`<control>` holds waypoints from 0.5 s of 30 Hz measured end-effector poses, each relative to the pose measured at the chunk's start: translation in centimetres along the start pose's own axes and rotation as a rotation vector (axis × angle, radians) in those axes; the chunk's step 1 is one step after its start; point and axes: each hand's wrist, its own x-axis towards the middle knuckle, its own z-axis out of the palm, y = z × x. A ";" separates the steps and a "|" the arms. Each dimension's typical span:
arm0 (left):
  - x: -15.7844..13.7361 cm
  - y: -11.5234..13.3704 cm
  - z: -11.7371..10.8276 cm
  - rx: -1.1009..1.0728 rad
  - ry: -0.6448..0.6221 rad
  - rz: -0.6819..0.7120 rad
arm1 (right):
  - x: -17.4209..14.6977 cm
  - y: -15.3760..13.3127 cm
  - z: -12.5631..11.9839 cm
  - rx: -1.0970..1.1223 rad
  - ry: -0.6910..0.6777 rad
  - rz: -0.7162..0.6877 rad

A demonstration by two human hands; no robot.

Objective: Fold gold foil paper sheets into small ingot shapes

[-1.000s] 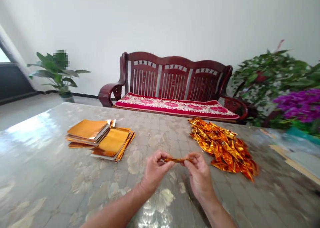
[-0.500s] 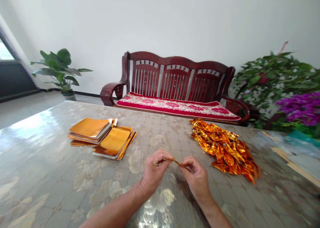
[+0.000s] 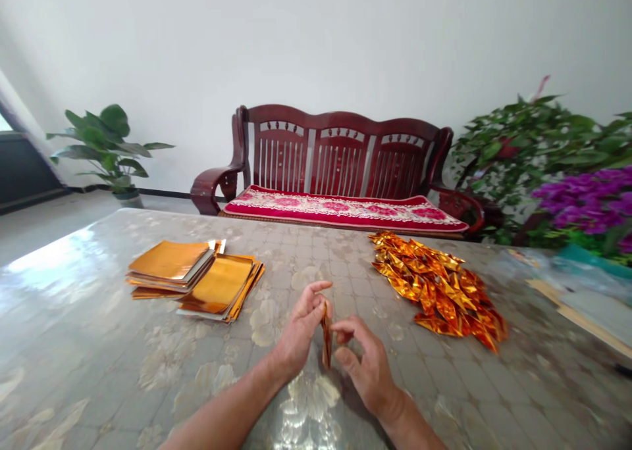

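My left hand point(image 3: 302, 331) pinches a narrow folded piece of gold foil paper point(image 3: 326, 346) by its upper end, so that it hangs almost upright above the table. Just right of it is my right hand point(image 3: 370, 364), thumb and forefinger apart. Its forefinger tip comes close to the foil paper; whether it touches, I cannot tell. To the left lie two overlapping stacks of flat gold foil sheets, a farther stack point(image 3: 168, 259) and a nearer stack point(image 3: 220, 285). Shiny folded foil pieces point(image 3: 437, 289) with pointed ends form a pile on the right.
The table point(image 3: 207, 384) has a glossy patterned cover. Plastic bags point(image 3: 587, 272) and a flat tan board point(image 3: 575, 315) lie at its right edge. Behind stands a dark wooden bench point(image 3: 340, 147) with a red runner, between a potted plant point(image 3: 111, 141) and purple flowers point(image 3: 587, 200).
The folded foil paper has turned from lying crosswise between both hands to hanging upright in my left hand. My right hand has let go and opened. The view has shifted slightly.
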 end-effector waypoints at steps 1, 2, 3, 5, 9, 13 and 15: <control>0.0 0.0 0.0 -0.017 -0.020 -0.029 | 0.1 0.0 0.0 0.035 0.043 0.043; 0.1 0.0 -0.1 -0.035 -0.047 -0.063 | 0.3 0.0 0.0 0.054 0.088 0.082; 0.1 0.0 0.0 -0.053 -0.077 -0.100 | 0.5 0.0 -0.1 0.057 0.129 0.114; 0.1 0.0 0.1 -0.094 -0.130 -0.193 | 0.9 0.1 -0.2 0.042 0.144 0.140; -0.1 0.1 0.3 -0.151 -0.178 -0.354 | 1.4 0.1 -0.4 0.024 0.099 0.135; -0.2 0.0 0.3 -0.144 -0.211 -0.428 | 1.6 -0.3 -0.5 0.064 0.077 0.153; -0.2 0.1 0.3 -0.094 -0.217 -0.430 | 1.7 -0.5 -0.6 0.076 0.088 0.166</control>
